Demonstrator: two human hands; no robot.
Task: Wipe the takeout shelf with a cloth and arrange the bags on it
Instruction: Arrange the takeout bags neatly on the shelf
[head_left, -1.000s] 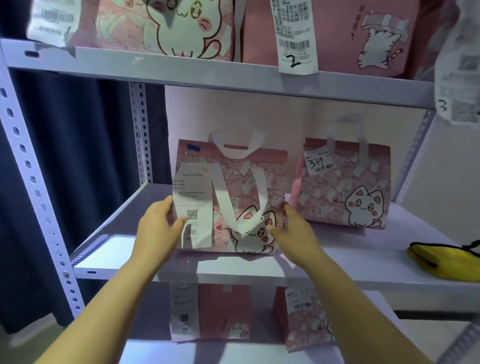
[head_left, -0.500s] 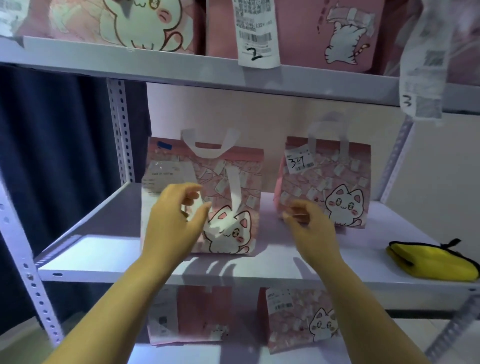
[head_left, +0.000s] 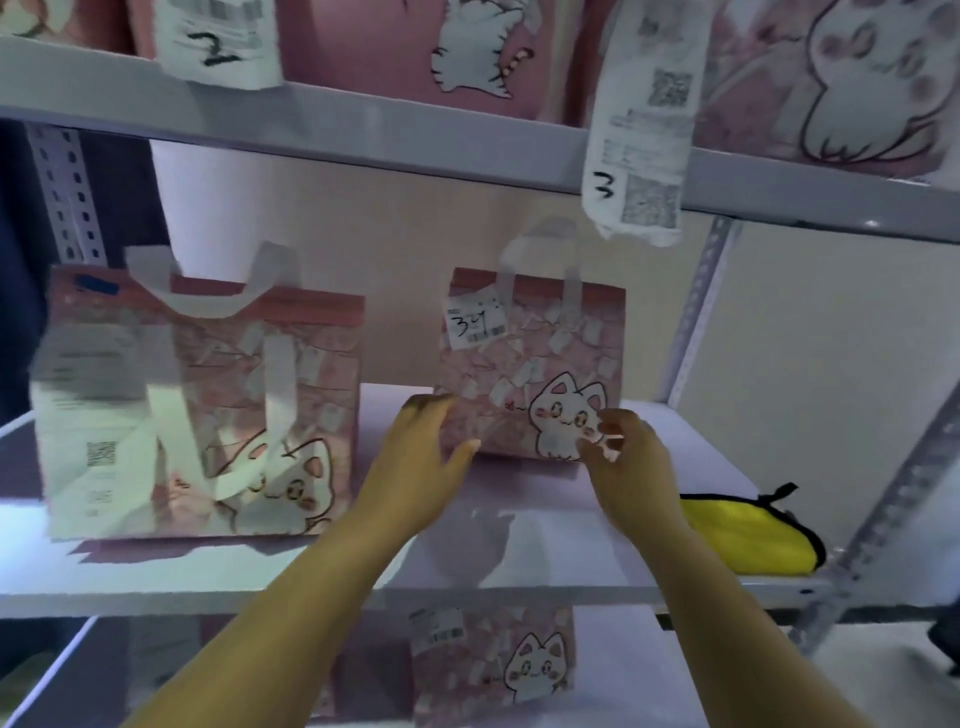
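Observation:
Two pink cat-print bags stand upright on the middle shelf (head_left: 545, 545). The left bag (head_left: 208, 405) carries a long white receipt and stands free near the front edge. The right bag (head_left: 535, 364), with a tag marked 324, stands further back. My left hand (head_left: 423, 457) is at that bag's lower left corner with its fingers spread. At the lower right corner is my right hand (head_left: 631, 457), fingers curled at the bag's front. Whether either hand grips the bag is unclear. A folded yellow cloth (head_left: 748, 535) lies at the right end of the shelf.
The upper shelf (head_left: 415, 130) holds more pink bags, with receipts marked 2 (head_left: 218, 41) and 3 (head_left: 639, 124) hanging over its edge. Another cat bag (head_left: 498, 670) stands on the shelf below. Perforated metal posts (head_left: 696, 306) frame the unit. A wall lies behind.
Both hands let go of the left bag and moved right to the lower corners of the bag tagged 324. The view shifted right and closer.

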